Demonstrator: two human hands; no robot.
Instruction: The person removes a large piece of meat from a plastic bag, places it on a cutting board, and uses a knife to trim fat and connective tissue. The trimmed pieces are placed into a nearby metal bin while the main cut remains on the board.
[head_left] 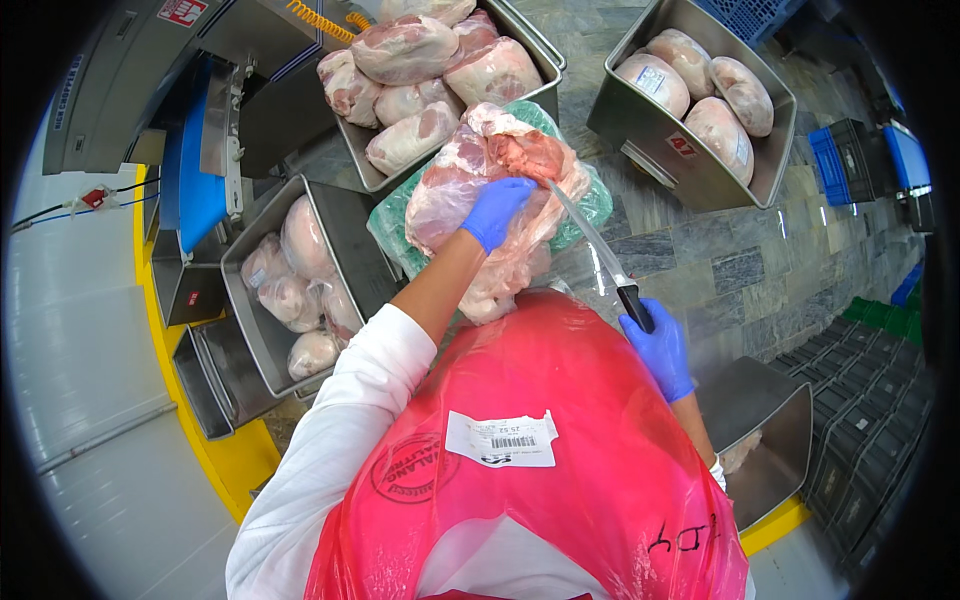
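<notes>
A large raw cut of meat (450,195), pale with fat and redder flesh at its far end, lies before me on a green plastic-covered surface (392,222). My left hand (500,212), in a blue glove, grips the meat near its middle, its fingertips partly hidden against it. In my blue-gloved right hand (662,348) is a black-handled knife (604,252). The long blade points away and to the left, its tip at the reddish flesh on the right side of the cut. My pink plastic apron (580,400) reaches up to the near edge of the meat.
A metal bin (548,70) heaped with wrapped meat stands just beyond. Other metal bins of meat are at the left (350,215) and far right (725,185). One more bin (790,440) sits by my right elbow, near dark stacked crates (865,420). A machine (120,90) fills the upper left.
</notes>
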